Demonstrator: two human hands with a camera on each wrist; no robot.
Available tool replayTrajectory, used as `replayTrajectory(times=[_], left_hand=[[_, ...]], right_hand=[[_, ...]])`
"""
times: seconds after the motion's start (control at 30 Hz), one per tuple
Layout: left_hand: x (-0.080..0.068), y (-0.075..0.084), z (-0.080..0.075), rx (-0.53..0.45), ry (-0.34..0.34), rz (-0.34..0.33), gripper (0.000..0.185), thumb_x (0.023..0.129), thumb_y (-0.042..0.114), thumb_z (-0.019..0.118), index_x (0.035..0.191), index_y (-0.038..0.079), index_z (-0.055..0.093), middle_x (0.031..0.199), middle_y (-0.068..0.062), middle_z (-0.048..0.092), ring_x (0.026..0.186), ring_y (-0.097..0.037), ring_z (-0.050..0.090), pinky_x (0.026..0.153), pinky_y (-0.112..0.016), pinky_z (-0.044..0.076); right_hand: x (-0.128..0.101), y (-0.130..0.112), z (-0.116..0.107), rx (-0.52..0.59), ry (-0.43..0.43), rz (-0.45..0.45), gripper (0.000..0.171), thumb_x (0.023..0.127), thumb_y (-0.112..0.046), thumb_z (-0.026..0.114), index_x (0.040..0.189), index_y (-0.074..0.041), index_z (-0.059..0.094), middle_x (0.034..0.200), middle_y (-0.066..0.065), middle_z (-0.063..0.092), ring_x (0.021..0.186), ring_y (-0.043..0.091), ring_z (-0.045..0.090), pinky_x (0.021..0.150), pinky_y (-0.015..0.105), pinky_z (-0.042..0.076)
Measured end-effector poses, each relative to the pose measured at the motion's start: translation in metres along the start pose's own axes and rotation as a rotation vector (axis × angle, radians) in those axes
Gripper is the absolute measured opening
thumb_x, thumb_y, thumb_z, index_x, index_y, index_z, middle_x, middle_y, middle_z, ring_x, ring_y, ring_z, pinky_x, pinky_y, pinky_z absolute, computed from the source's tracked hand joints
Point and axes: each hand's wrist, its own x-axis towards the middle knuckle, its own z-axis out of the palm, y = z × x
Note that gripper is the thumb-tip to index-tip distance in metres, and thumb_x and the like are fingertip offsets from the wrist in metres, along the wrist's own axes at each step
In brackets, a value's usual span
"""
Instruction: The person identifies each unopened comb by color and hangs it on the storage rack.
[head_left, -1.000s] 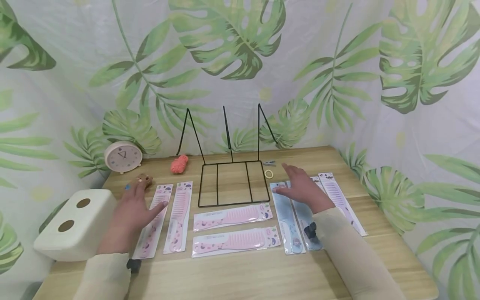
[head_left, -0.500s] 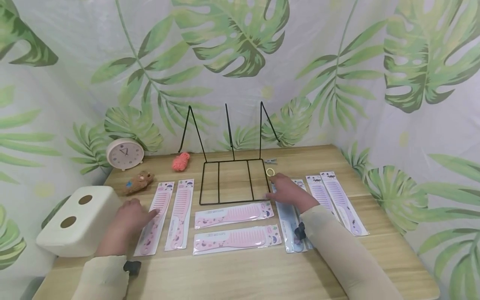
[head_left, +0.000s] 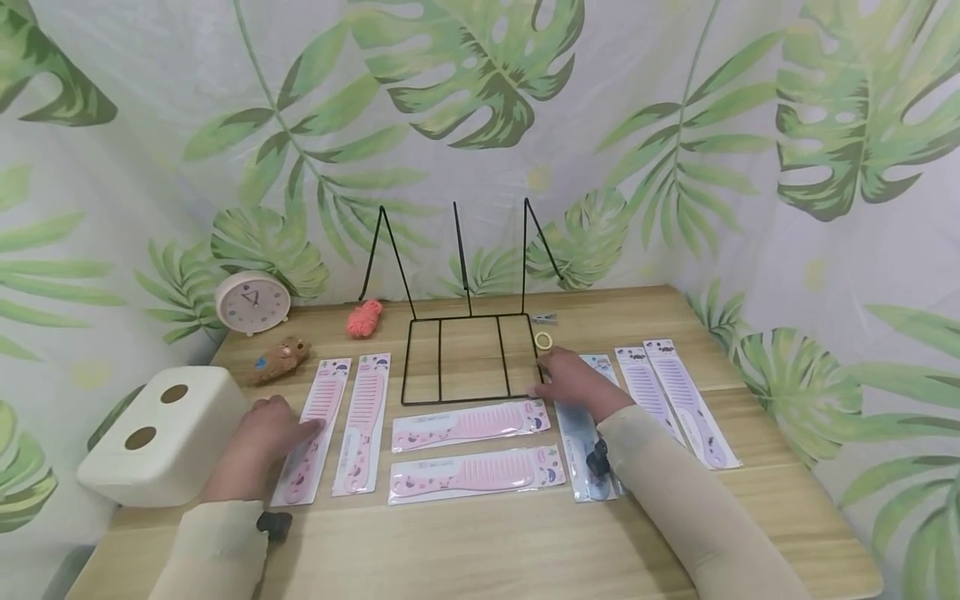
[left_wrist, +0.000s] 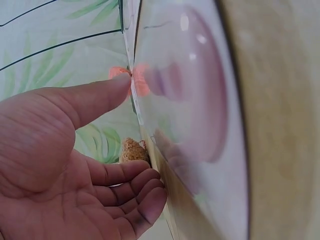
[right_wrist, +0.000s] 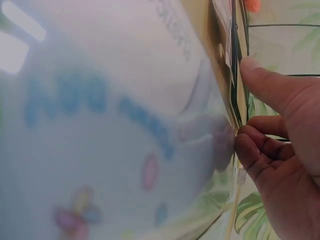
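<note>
My left hand (head_left: 288,429) lies on the table beside the leftmost pink comb package (head_left: 315,417). Its thumb (left_wrist: 100,97) is on the wrapper and its curled fingers (left_wrist: 145,197) meet the package's edge. My right hand (head_left: 555,382) is on the far end of a blue comb package (head_left: 581,446), by the front right corner of the black wire rack (head_left: 468,350). In the right wrist view its curled fingertips (right_wrist: 245,145) touch the blue package's (right_wrist: 110,125) edge, with the thumb (right_wrist: 265,82) along the rack wire. Both packages lie flat.
More pink comb packages (head_left: 468,423) lie in front of the rack, purple ones (head_left: 686,400) at the right. A white box with two holes (head_left: 161,433) stands at the left. A clock (head_left: 252,302), orange yarn (head_left: 364,318), brown toy (head_left: 279,360) and yellow ring (head_left: 543,340) sit farther back.
My right hand moved left and down onto the blue package by the rack's corner. My left hand drew back and sank beside the leftmost pink package, fingers curling.
</note>
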Motion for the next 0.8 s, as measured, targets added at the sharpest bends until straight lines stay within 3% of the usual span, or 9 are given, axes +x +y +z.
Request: replayTrajectory(times=[0.3,0.47,0.8], left_hand=[[0.0014,0.0023,0.0040,-0.049,-0.020,-0.018,0.078,0.096,0.047,0.077,0.125,-0.022,0.057,0.110,-0.032,0.057,0.095,-0.040,0.057,0.085,-0.055,0.055],[-0.0018,0.0062,0.0009,-0.061,-0.020,-0.013,0.056,0.097,0.037,0.078,0.111,-0.016,0.065,0.093,-0.022,0.063,0.086,-0.035,0.061,0.076,-0.047,0.055],[-0.0006,0.0078,-0.0020,-0.090,-0.069,-0.069,0.054,0.099,0.030,0.075,0.119,-0.018,0.061,0.096,-0.023,0.064,0.090,-0.036,0.061,0.080,-0.049,0.056]], right_hand=[[0.0021,0.0030,0.0028,-0.003,-0.002,0.005,0.060,0.099,-0.034,0.083,0.140,0.006,0.067,0.130,0.022,0.070,0.117,0.033,0.068,0.106,0.052,0.057],[0.0022,0.0032,0.0030,0.014,-0.007,0.015,0.062,0.099,-0.033,0.083,0.143,0.006,0.066,0.136,0.024,0.069,0.123,0.036,0.067,0.110,0.052,0.055],[0.0031,0.0021,0.0040,0.014,-0.024,0.042,0.063,0.099,-0.034,0.082,0.146,0.005,0.064,0.144,0.024,0.066,0.133,0.037,0.064,0.116,0.053,0.052]])
